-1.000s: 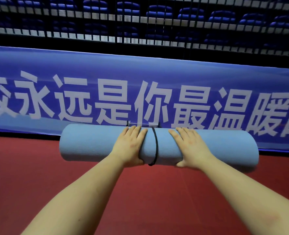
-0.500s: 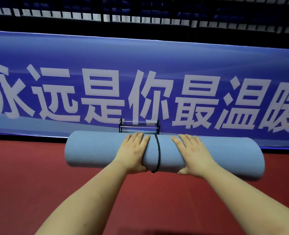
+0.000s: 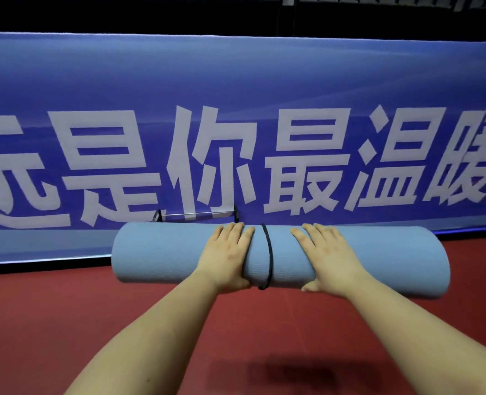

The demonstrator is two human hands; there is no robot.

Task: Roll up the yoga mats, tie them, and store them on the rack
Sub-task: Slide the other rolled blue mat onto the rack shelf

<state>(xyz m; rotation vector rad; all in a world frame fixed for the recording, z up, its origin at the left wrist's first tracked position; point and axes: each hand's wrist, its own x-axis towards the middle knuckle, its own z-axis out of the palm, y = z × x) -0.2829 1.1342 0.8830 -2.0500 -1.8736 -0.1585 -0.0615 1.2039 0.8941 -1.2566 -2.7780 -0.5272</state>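
A light blue yoga mat (image 3: 162, 252), rolled into a tube, is held level in front of me above the red floor. A thin black cord (image 3: 268, 258) circles its middle. My left hand (image 3: 226, 256) grips the roll just left of the cord, fingers over the top and thumb beneath. My right hand (image 3: 328, 256) grips it just right of the cord in the same way. Behind the roll's upper edge the top bar of a small metal rack (image 3: 196, 215) shows against the banner; the rest of the rack is hidden by the mat.
A long blue banner (image 3: 236, 81) with large white characters runs across the back, standing on the red floor (image 3: 65, 323). Above it are dark railings. A dark shadow (image 3: 287, 374) lies on the floor between my forearms.
The banner and rack have grown larger and closer in view. The rolled mat stays in both hands and has shifted slightly right and lower in the frame.
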